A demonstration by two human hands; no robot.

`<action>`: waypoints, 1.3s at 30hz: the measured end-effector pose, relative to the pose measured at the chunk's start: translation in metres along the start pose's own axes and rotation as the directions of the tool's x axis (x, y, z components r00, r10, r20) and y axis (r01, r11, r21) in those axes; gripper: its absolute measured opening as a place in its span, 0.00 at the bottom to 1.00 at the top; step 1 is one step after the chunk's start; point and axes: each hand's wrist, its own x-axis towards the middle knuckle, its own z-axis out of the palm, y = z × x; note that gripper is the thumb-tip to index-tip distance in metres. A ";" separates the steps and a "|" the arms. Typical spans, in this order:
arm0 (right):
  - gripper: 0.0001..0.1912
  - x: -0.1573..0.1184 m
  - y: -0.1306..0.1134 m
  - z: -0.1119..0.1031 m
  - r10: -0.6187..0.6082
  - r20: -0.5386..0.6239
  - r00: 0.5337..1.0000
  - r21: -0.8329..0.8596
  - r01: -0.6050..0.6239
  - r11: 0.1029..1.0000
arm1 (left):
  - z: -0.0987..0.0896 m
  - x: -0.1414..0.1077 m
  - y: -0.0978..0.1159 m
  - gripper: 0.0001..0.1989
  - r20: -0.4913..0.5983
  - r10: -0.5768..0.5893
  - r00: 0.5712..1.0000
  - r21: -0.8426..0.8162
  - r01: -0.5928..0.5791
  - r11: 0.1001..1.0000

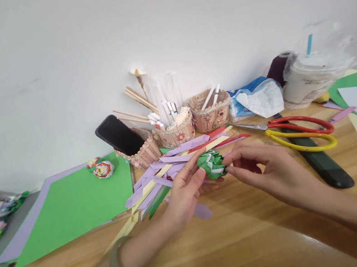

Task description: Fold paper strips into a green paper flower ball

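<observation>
Between my two hands is a small folded-paper ball (212,164), green with white zigzag edges, held just above the table. My left hand (187,185) grips it from the left, thumb in front and fingers behind and beneath. On its right side, my right hand (255,161) pinches at the edge with thumb and index finger. Whether a separate bit of paper sits in that pinch is too small to tell. Just behind the hands lies a loose pile of paper strips (166,165) in purple, yellow, red and green.
Red-and-yellow scissors (299,133) rest across a black ruler-like bar (326,167) at right. Behind stand small decorated baskets (177,134), one holding a phone (120,134). Left lie green paper (75,211) and a paper ornament (102,169). A lidded drink cup (305,81) stands back right.
</observation>
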 end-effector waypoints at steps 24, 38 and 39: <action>0.08 -0.002 0.001 0.004 -0.059 -0.013 0.998 -0.133 0.056 0.990 | -0.006 0.002 -0.007 0.29 0.064 0.020 0.998 0.134 -0.028 0.991; 0.05 -0.005 0.008 0.005 -0.166 -0.010 0.986 -0.165 0.163 0.973 | -0.005 0.003 -0.008 0.30 0.058 0.049 0.997 0.151 -0.057 0.987; 0.05 -0.004 0.008 0.004 -0.152 0.001 0.988 -0.144 0.151 0.978 | -0.005 0.002 -0.008 0.31 0.063 0.046 0.997 0.158 -0.056 0.986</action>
